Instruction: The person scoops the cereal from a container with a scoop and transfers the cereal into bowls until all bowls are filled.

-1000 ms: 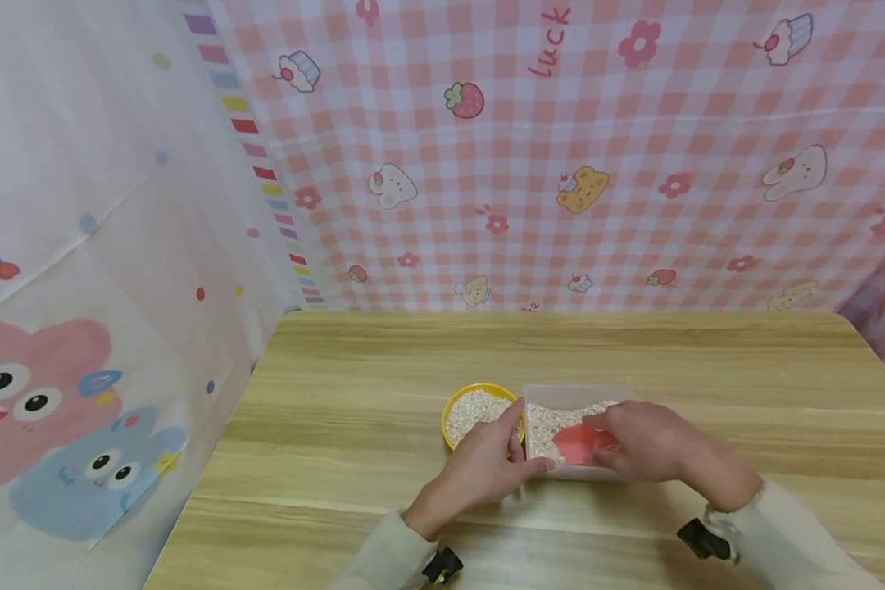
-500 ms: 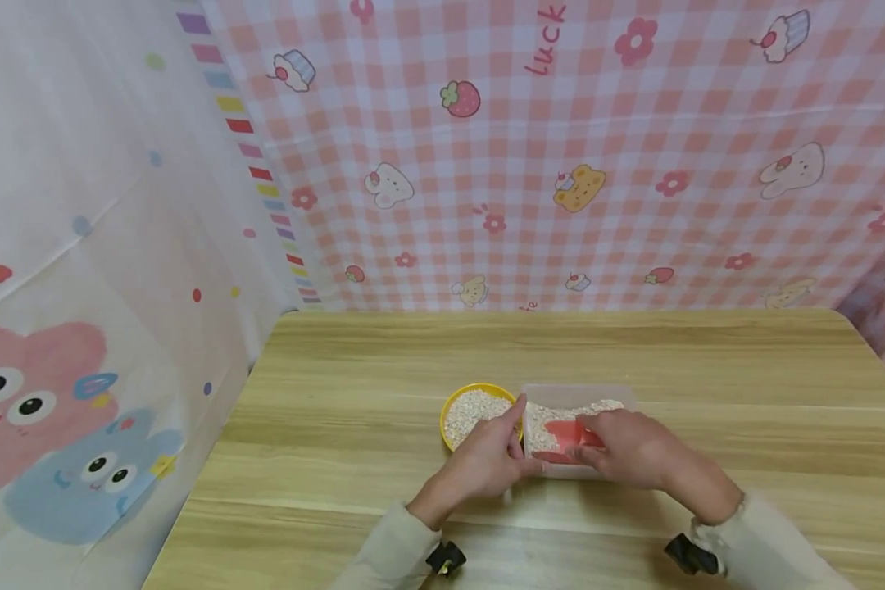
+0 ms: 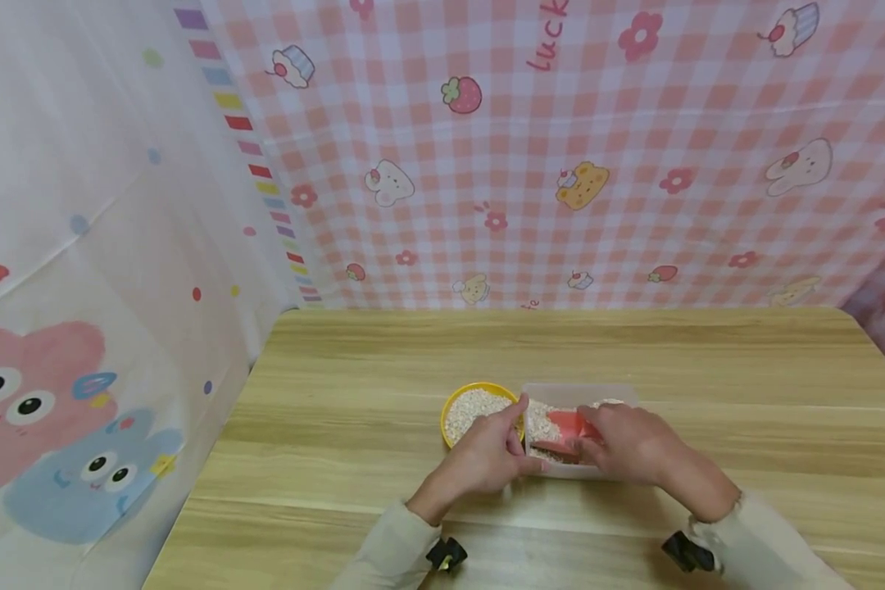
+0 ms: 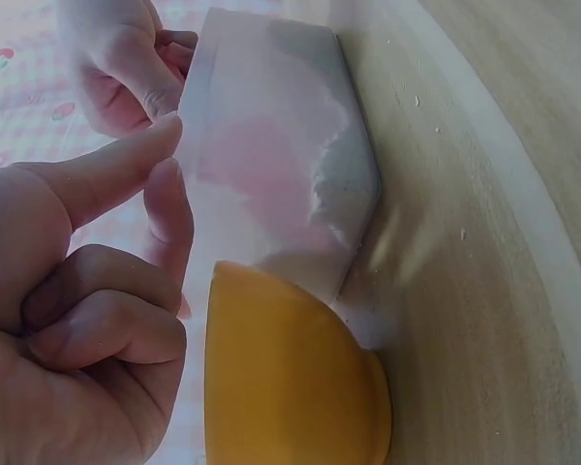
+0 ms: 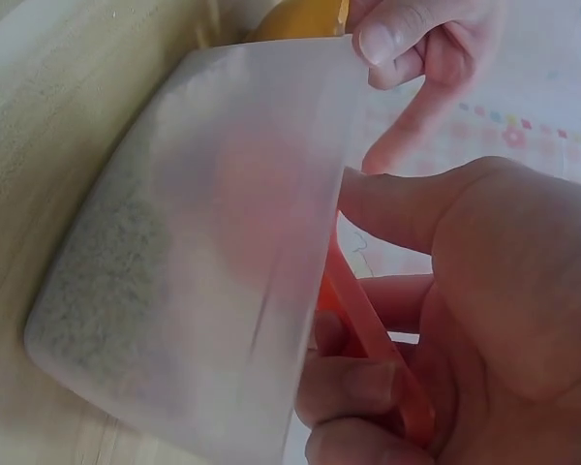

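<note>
Clear tub [image 3: 579, 393] of grain, mid-table, touching the yellow bowl [image 3: 457, 402] on its left. Right hand [image 3: 629, 442] grips the red scoop [image 3: 569, 424] inside it, handle toward the person; left hand [image 3: 483, 457] pinches the tub's near-left rim.

Table [image 3: 708, 369] looks like pale wood or a wood-look laminate, visible grain, smooth with a soft sheen. The tub [image 3: 577, 393] is frosted, see-through plastic, matt and cloudy from the wrist views, so the contents only show as blurry shapes. Bowl [image 3: 479, 387] is yellow plastic, smooth, slightly glossy. Scoop [image 3: 569, 426] is red-orange plastic, thin and a bit translucent at the edge. The grain [image 3: 466, 414] is dry, pale and rough-looking. Backdrop [image 3: 560, 164] is thin printed cloth, matt, with soft creases. Sleeves [image 3: 394, 553] look like soft knit fabric.
</note>
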Demonstrator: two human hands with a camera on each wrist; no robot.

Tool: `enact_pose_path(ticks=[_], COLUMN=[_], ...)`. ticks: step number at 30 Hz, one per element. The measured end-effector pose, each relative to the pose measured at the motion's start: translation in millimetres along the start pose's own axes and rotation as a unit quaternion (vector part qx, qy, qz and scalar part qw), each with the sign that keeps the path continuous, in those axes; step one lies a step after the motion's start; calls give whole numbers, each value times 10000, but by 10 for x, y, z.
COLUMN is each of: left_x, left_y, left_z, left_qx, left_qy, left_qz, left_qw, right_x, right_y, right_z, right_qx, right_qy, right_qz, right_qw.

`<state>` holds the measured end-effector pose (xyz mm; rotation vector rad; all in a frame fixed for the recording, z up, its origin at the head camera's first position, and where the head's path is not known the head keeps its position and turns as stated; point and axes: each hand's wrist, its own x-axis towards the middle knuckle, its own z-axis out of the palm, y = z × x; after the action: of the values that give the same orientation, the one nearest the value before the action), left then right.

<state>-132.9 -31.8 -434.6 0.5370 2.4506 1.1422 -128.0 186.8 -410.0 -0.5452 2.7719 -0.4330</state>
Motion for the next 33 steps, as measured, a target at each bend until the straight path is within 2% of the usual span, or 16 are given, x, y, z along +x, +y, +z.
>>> enact_pose_path(ticks=[7, 12, 17, 28, 33], left_x=[13, 22, 30, 10, 13], left_y=[25, 52, 57, 54, 60], left_z=[-19, -20, -16, -22, -20], left_qx=[-78, -177, -73, 92, 323], left_qy=[10, -1, 59, 127, 122], left_qz=[-252, -467, -597, -679, -601], left_qw=[9997, 9988, 9982, 9976, 9976], right_x=[70, 73, 76, 91, 78], right_y=[47, 98, 125, 118, 139], right_z=[-7, 24, 80, 161, 179], right_qx=[-121, -203, -271, -471, -450], right_qy=[94, 338, 572, 871, 984], right_qz=[-120, -278, -374, -306, -365], right_qw=[9998, 9988, 9973, 9946, 9935])
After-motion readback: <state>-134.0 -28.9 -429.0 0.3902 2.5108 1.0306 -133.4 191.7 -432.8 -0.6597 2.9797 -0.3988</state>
